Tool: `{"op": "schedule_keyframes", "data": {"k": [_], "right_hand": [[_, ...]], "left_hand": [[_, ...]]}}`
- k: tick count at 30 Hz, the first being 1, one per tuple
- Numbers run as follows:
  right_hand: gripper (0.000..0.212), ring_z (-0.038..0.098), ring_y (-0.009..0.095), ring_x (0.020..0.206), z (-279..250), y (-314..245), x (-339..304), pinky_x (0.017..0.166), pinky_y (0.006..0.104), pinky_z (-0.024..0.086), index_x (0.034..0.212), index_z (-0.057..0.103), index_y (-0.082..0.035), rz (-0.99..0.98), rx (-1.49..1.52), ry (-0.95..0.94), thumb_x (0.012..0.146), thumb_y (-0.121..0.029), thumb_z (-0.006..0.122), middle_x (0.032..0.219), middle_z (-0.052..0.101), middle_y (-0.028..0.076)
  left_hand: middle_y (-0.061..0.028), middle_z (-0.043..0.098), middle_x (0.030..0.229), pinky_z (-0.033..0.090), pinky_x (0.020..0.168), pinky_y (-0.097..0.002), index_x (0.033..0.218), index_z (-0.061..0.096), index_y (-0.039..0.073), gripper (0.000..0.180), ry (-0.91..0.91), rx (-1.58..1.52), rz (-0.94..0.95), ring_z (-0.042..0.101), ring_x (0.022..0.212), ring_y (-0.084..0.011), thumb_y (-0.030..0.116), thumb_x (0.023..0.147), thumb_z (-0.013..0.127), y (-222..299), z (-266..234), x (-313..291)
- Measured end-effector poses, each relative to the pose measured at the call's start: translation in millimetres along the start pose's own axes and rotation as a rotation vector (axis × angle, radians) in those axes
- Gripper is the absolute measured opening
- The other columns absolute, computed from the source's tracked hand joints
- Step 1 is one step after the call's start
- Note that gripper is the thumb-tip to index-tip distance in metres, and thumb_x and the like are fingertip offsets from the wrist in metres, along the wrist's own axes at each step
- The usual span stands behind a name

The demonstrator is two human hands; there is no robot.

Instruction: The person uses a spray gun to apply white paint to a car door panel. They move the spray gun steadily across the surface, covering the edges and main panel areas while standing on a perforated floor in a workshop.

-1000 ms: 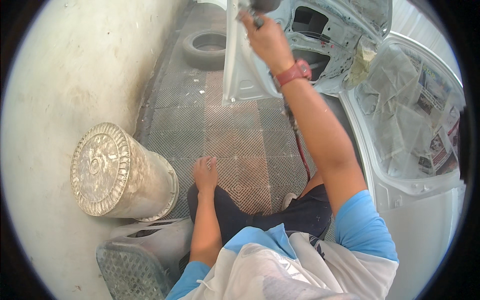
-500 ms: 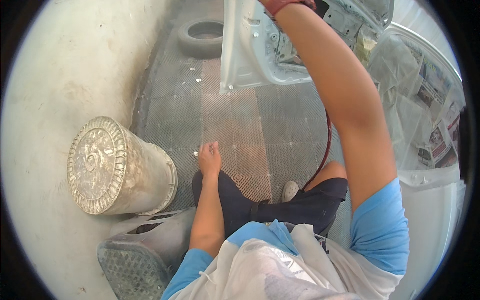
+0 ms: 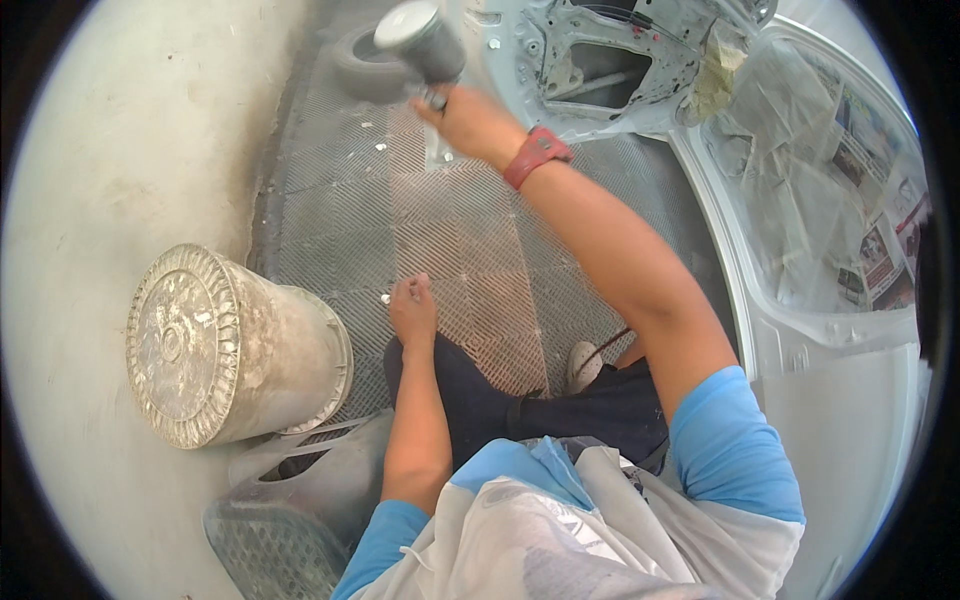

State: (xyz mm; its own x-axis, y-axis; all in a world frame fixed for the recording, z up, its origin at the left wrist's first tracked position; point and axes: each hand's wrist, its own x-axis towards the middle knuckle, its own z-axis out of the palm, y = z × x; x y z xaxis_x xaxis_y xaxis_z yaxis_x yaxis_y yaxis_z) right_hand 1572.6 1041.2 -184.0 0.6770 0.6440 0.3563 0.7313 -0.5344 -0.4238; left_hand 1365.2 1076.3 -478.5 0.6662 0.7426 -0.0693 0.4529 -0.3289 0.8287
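Observation:
My right hand (image 3: 478,122), with a red watch strap at the wrist, is closed round the handle of a spray gun. The spray gun (image 3: 432,52) has a cup with a pale top and is blurred by motion. It is held out at the top of the view, left of a pale grey car door panel (image 3: 520,75) with open cut-outs. My left hand (image 3: 412,312) rests by my left knee, its fingers curled in, with nothing visible in them. A dark red hose (image 3: 606,345) shows beside my right leg.
An upturned, stained bucket (image 3: 240,345) stands at left by the pale wall (image 3: 130,150). Below it is a grey plastic stool (image 3: 310,500). A tyre (image 3: 365,70) lies on the ribbed mat floor (image 3: 455,230). At right, plastic and newspaper masking (image 3: 800,190) covers a car window.
My right hand has swung left and down from the upper edge, bringing the spray gun into view beyond the door panel's left side. My left hand has hardly moved.

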Motion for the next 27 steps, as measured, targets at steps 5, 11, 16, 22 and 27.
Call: {"op": "schedule_keyframes", "data": {"k": [5,11,16,22,27], "right_hand": [[0.061,0.074,0.028,0.067,-128.0,-16.7,25.9,0.062,0.0423,0.061,0.109,0.076,0.003,0.053,0.277,0.261,0.109,-0.055,0.058,0.086,0.075,0.017],[0.052,0.068,0.014,0.063,-228.0,-42.6,61.0,0.045,0.0324,0.046,0.106,0.078,-0.008,0.039,0.777,0.58,0.11,-0.055,0.056,0.077,0.07,0.002],[0.054,0.062,0.016,0.054,-229.0,-8.8,44.7,0.044,0.033,0.046,0.097,0.076,-0.004,0.162,0.558,0.721,0.11,-0.053,0.059,0.074,0.07,0.005],[0.052,0.058,0.015,0.051,-146.5,11.1,-18.7,0.045,0.0321,0.044,0.09,0.072,-0.003,0.104,0.565,0.566,0.109,-0.051,0.064,0.069,0.069,0.005],[0.056,0.064,0.016,0.055,-86.7,16.1,-45.4,0.045,0.0327,0.051,0.106,0.075,-0.001,0.126,1.082,0.552,0.111,-0.054,0.056,0.08,0.068,0.008]], "left_hand": [[-0.0155,0.071,0.119,0.053,0.099,-0.0477,0.119,0.074,0.002,0.043,-0.029,0.016,0.002,0.069,0.111,-0.0337,0.042,0.109,0.062,9.2,10.0,4.4],[-0.0164,0.072,0.122,0.053,0.101,-0.0485,0.122,0.074,0.001,0.047,-0.08,0.031,-0.062,0.069,0.115,-0.0341,0.045,0.11,0.059,15.8,8.4,4.9],[-0.0169,0.074,0.121,0.054,0.098,-0.0474,0.122,0.074,0.002,0.046,-0.015,0.071,-0.049,0.071,0.111,-0.0339,0.045,0.109,0.061,-1.7,-1.2,8.1],[-0.0155,0.075,0.116,0.055,0.095,-0.0471,0.119,0.076,0.002,0.046,0.033,0.1,0.031,0.072,0.106,-0.0327,0.045,0.108,0.063,-5.5,2.2,4.8],[-0.0167,0.075,0.114,0.056,0.092,-0.0476,0.117,0.076,0.001,0.046,0.074,0.081,0.036,0.073,0.104,-0.0341,0.045,0.108,0.064,-1.3,1.5,0.6]]}}
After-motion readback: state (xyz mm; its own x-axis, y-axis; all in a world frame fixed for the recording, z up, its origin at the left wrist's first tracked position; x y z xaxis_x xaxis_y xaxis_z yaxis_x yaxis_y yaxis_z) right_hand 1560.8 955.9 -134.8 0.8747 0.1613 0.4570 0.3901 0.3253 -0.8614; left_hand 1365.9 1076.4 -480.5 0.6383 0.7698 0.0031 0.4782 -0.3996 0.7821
